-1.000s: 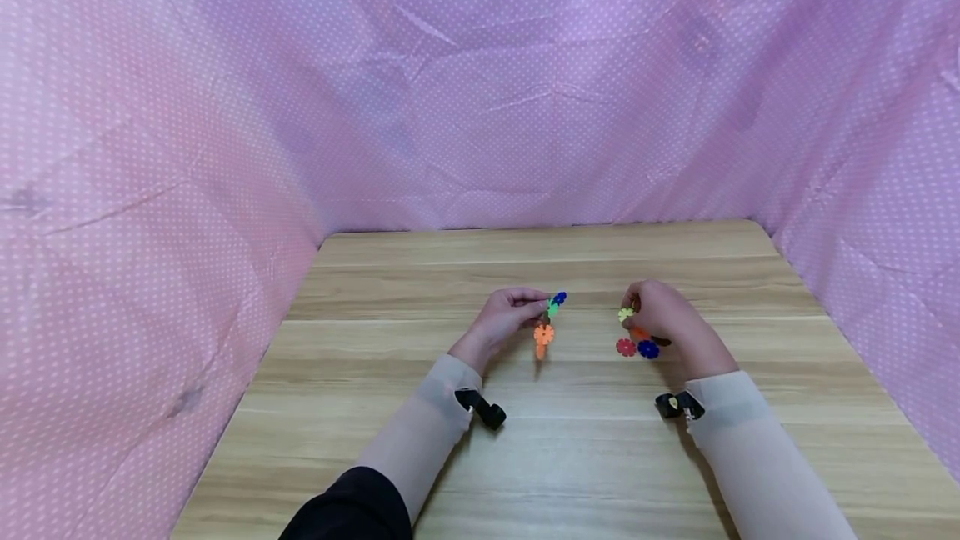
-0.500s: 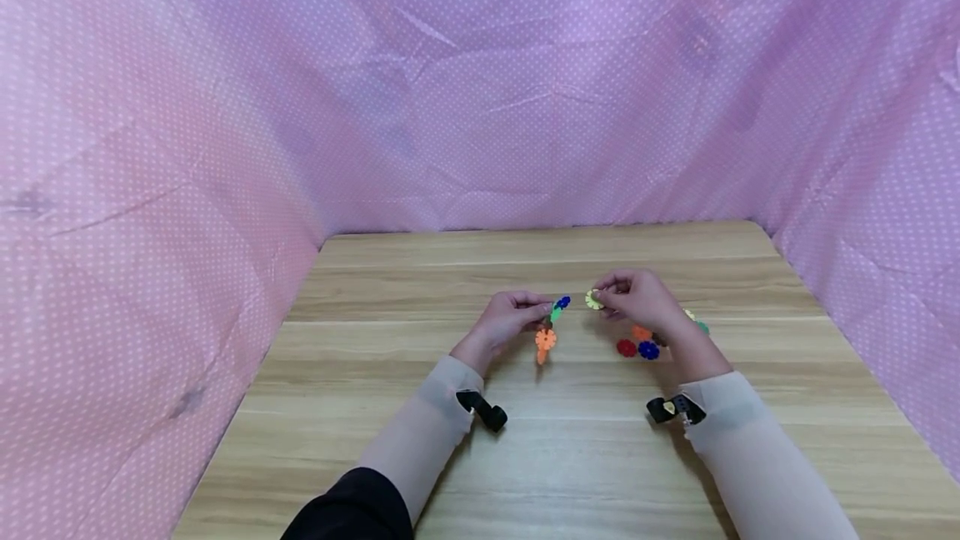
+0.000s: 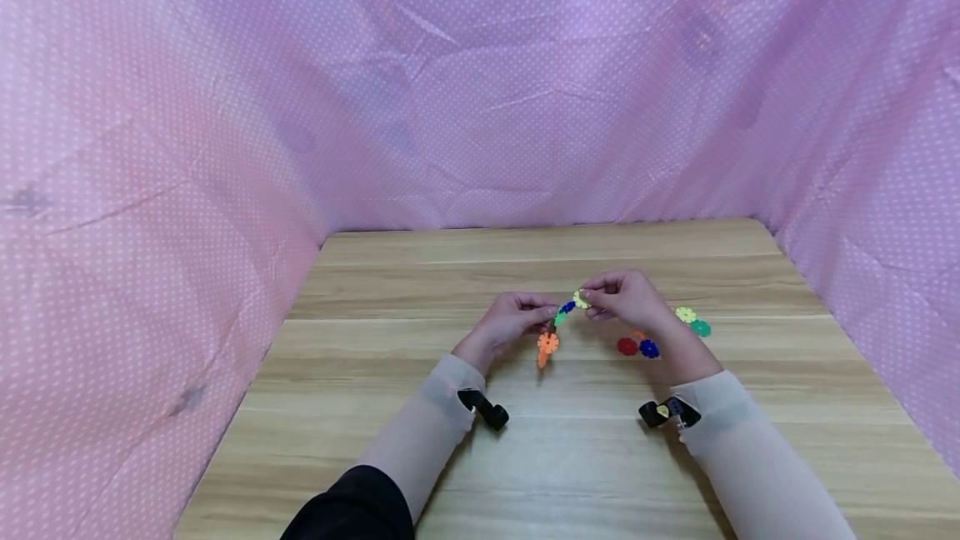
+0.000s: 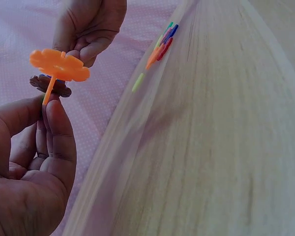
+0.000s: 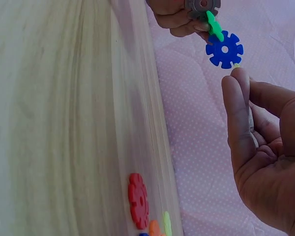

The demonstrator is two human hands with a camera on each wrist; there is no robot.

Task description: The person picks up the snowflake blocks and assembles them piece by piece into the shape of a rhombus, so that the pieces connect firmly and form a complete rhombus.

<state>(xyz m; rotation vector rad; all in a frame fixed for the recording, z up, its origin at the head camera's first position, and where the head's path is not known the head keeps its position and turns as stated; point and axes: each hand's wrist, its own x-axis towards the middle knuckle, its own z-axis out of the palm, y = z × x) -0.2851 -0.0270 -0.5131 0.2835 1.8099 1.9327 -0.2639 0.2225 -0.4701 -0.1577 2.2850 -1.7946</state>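
Observation:
My left hand (image 3: 504, 325) pinches a chain of notched plastic discs above the table. An orange disc (image 4: 59, 65) joins a second orange disc, seen edge-on, with a brown disc (image 4: 38, 82) behind them. Further along the chain come a green disc (image 5: 215, 26) and a blue disc (image 5: 224, 49) at its right end. Between thumb and fingers, my right hand (image 3: 626, 298) pinches a yellow disc (image 3: 579, 299) right at the rim of the blue one. In the right wrist view the fingertips cover most of the yellow disc.
On the wooden table (image 3: 450, 457), loose discs lie below and right of the right hand: red (image 3: 627, 347), blue (image 3: 649, 348), yellow (image 3: 686, 314) and green (image 3: 701, 328). An orange one is partly hidden. Pink dotted cloth (image 3: 480, 107) surrounds the table's back and sides.
My right hand has lifted the yellow disc from the loose discs and carried it left to the chain's blue end. My left hand has barely moved, still holding the chain.

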